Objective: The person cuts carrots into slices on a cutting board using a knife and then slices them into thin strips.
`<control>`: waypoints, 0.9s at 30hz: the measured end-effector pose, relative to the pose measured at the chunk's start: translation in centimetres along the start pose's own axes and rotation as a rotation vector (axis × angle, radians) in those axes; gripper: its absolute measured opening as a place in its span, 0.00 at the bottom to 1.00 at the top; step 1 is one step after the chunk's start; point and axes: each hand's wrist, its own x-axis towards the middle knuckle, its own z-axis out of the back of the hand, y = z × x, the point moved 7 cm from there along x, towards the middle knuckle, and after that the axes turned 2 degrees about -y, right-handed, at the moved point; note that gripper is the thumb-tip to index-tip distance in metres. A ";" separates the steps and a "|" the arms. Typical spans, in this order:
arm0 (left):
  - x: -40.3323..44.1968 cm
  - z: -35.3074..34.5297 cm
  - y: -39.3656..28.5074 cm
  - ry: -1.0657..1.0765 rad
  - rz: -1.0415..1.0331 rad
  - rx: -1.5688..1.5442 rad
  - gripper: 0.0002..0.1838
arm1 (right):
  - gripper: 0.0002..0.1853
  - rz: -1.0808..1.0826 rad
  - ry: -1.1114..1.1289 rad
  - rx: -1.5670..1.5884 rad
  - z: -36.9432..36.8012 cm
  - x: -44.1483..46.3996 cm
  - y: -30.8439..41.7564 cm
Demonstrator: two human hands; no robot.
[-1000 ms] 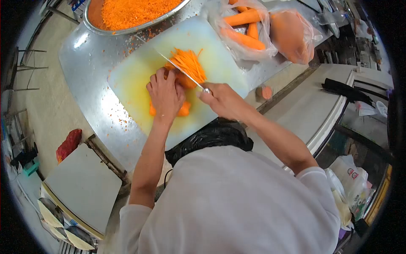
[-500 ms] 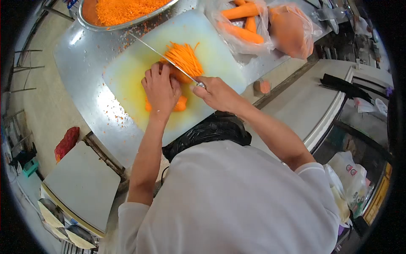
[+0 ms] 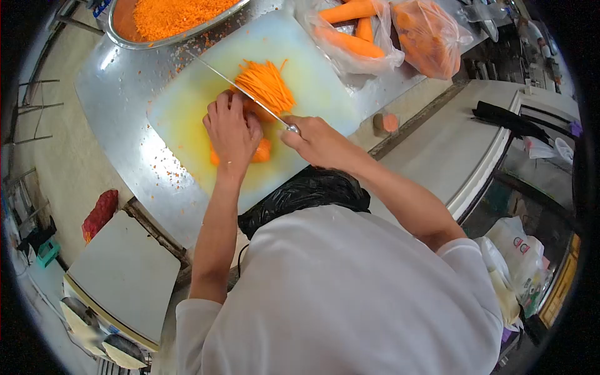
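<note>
My right hand (image 3: 317, 142) is closed round the handle of a knife (image 3: 240, 89), whose blade points to the upper left across the cutting board (image 3: 319, 75). Beside the blade, my left hand (image 3: 231, 131) presses with curled fingers on a piece of carrot (image 3: 255, 111), mostly hidden under the hand and blade. Beyond the blade lies a pile of thin carrot strips (image 3: 269, 84). More carrot pieces (image 3: 261, 152) rest on the board below my left wrist. The board is pale, stained yellow in the middle.
A metal bowl (image 3: 169, 44) of finely chopped carrot stands at the upper left of the steel table (image 3: 112, 94). At the back right are an open plastic bag (image 3: 369, 67) with whole carrots and another filled bag (image 3: 428, 40). Carrot crumbs dot the table.
The camera view has shifted slightly. Both hands and the knife keep nearly the same place over the carrot, and the pile of strips looks much the same.
</note>
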 end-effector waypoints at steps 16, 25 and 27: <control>-0.4 0.5 0.4 0.062 0.022 0.113 0.21 | 0.28 -0.093 0.001 0.053 0.4 -0.9 1.2; -0.9 0.7 0.4 0.016 0.004 0.044 0.24 | 0.28 -0.024 0.001 0.048 0.1 -0.1 1.3; -0.4 0.8 0.6 0.019 0.011 0.059 0.24 | 0.26 -0.016 -0.018 0.015 -0.1 0.8 1.1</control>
